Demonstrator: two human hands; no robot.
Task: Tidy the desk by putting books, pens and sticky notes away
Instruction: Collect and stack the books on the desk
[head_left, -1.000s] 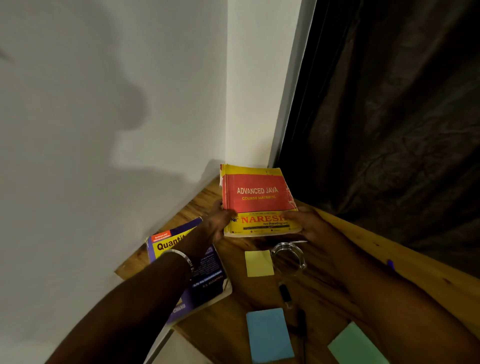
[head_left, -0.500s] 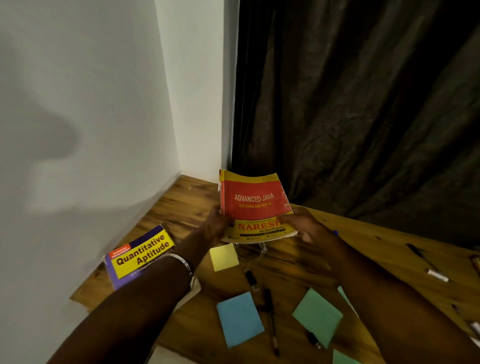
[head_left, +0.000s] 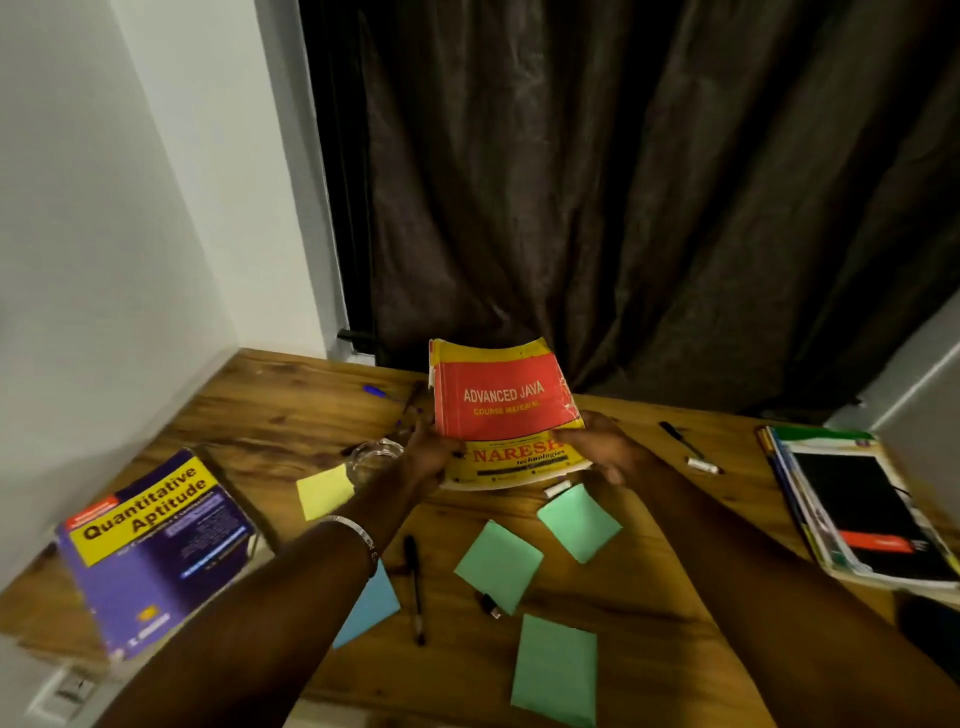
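Advanced Java book (head_left: 501, 410) lifted, most clutter left.
Your left hand (head_left: 431, 457) and right hand (head_left: 605, 452) grip it; sticky notes, pens remain on the worktop (head_left: 649, 597).

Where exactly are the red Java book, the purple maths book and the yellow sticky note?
Red Java book (head_left: 501, 410): head view, middle of its red cover.
Purple maths book (head_left: 171, 566): head view, purple part of its cover.
Yellow sticky note (head_left: 323, 491): head view, its middle.

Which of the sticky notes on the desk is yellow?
The yellow sticky note left of the left hand, beside the glass; the others are three green ones and a blue one.
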